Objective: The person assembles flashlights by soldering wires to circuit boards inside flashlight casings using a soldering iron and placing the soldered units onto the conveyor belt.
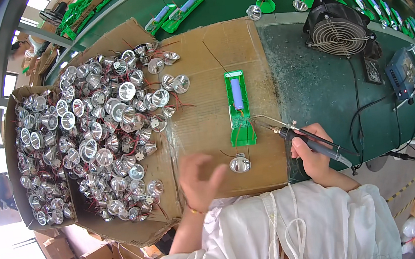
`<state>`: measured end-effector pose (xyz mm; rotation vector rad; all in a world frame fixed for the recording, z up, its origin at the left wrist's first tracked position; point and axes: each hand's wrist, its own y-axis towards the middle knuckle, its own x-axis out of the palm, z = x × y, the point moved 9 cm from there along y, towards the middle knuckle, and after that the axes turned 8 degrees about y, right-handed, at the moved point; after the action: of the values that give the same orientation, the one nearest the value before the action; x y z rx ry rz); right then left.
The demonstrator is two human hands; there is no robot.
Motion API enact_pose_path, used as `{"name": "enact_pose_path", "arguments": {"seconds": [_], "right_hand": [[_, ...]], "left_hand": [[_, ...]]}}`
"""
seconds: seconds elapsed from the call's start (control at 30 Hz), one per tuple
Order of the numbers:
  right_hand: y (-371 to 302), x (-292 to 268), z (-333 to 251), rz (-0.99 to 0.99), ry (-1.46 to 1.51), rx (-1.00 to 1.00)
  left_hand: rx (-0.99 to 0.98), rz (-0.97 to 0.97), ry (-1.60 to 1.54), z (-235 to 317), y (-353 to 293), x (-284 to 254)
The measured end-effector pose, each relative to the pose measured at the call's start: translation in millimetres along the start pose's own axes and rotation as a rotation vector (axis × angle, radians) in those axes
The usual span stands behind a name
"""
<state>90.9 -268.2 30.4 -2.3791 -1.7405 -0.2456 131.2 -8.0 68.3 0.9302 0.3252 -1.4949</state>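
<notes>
Green housing (243, 137) holds one battery (237, 94), near one soldering iron (287, 133).

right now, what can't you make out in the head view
All in the head view:
- Left hand: finger outlines smeared by motion blur.
- Soldering iron: its tip is too small to tell whether it touches the circuit board.
- Reflector pile: lower pieces hidden by those on top.
- Right hand: its palm is hidden by its own fingers and back.
- White garment: cut off by the lower edge.
</notes>
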Motion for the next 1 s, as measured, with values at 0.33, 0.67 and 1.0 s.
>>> {"name": "enact_pose_path", "arguments": {"seconds": [0.33, 0.67, 1.0], "right_hand": [[-0.6, 11.3, 0.1, -0.041, -0.001, 0.005], [11.4, 17.6, 9.4, -0.027, 0.032, 0.039], [9.0, 15.9, 12.1, -0.013, 0.013, 0.029]], "left_hand": [[-0.184, -0.151, -0.232, 3.9, 30.8, 51.7], [-0.201, -0.304, -0.115, 0.0, 45.3, 68.7], [-0.247, -0.315, -0.158, -3.5, 45.0, 69.1]]}}
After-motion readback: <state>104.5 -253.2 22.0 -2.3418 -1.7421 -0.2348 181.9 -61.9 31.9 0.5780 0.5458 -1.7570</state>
